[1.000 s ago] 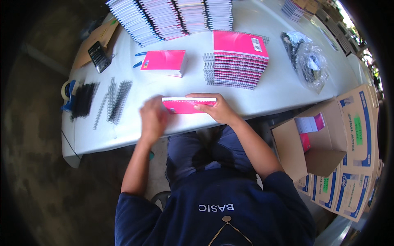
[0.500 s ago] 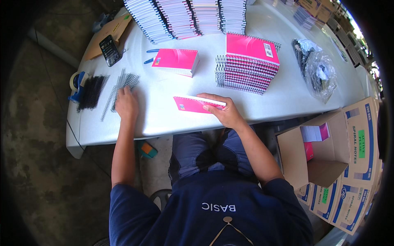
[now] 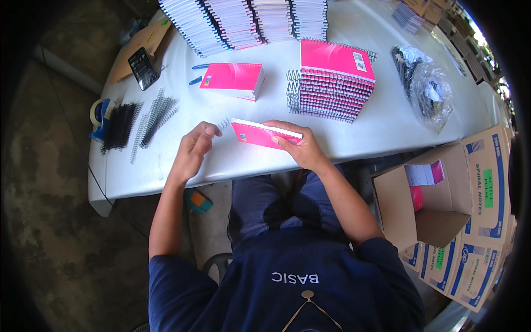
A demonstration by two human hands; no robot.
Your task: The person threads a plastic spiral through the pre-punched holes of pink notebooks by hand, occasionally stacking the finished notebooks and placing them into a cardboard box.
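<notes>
A pink-covered notebook block (image 3: pixel 257 134) lies on the white table (image 3: pixel 365 135) near its front edge. My right hand (image 3: pixel 298 149) presses on its right end and holds it. My left hand (image 3: pixel 193 146) is just left of the block, its fingers pinched on a thin silver spiral binding coil (image 3: pixel 224 123) whose tip reaches the block's left end.
Loose silver coils (image 3: pixel 157 113), black coils (image 3: pixel 119 126) and a tape dispenser (image 3: pixel 99 113) lie at the left. A phone (image 3: pixel 144 67), a small pink stack (image 3: pixel 232 78), a tall spiral-bound stack (image 3: pixel 332 83), rows of notebooks (image 3: pixel 249 19), a plastic bag (image 3: pixel 428 88) and open cartons (image 3: pixel 437 199) surround them.
My left hand reached out to the loose coils at the left, then came back to the pink block with a coil. My right hand stayed on the block.
</notes>
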